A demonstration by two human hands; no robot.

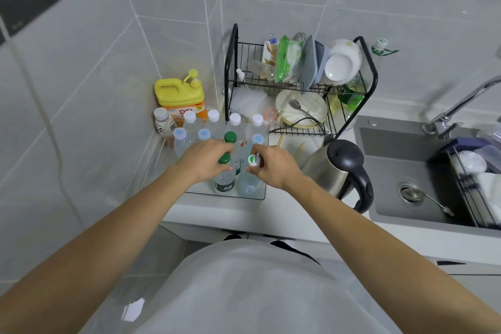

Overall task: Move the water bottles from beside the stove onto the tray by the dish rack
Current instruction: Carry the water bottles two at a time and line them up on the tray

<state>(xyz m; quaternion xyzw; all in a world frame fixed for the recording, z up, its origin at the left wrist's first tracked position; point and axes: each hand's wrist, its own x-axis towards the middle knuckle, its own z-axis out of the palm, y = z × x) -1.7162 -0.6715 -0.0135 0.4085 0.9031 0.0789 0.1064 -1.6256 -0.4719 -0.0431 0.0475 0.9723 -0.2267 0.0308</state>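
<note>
Two bottles are in hand at once, both at the near edge of the clear tray (259, 195), which sits on the tabletop (284, 209) at about 7 o'clock from the dish rack (368, 68).

Left hand (206, 160): grip closed round the neck of the green-capped bottle (224, 176), fingers curled just under the cap. Right hand (272, 168): grip closed on the neck of the white-capped bottle (249, 184), thumb and fingertips pinching below the cap with its green mark. Both bottles stand upright, side by side, apparently inside the tray's front wall; I cannot tell whether their bases rest fully on the tray floor.

Other bottles (214, 127) fill the tray from 10 to 1 o'clock of the hands, in rows, caps white, pale blue and one green. Tray looks nearly full. Stove not in view, so bottles left to move cannot be counted.

Judgement on the step: this reads as setting down. To do it well, lower both straight down, keep them vertical, confirm each base is flat before letting go, then open fingers upward and clear of the caps. Risk: knuckles knocking the row just behind, or the kettle (341, 168) at 3 o'clock of the right hand.

Pose: both forearms bare, reaching forward and converging; wrists roughly level, palms down, backs of hands toward the camera.
</note>
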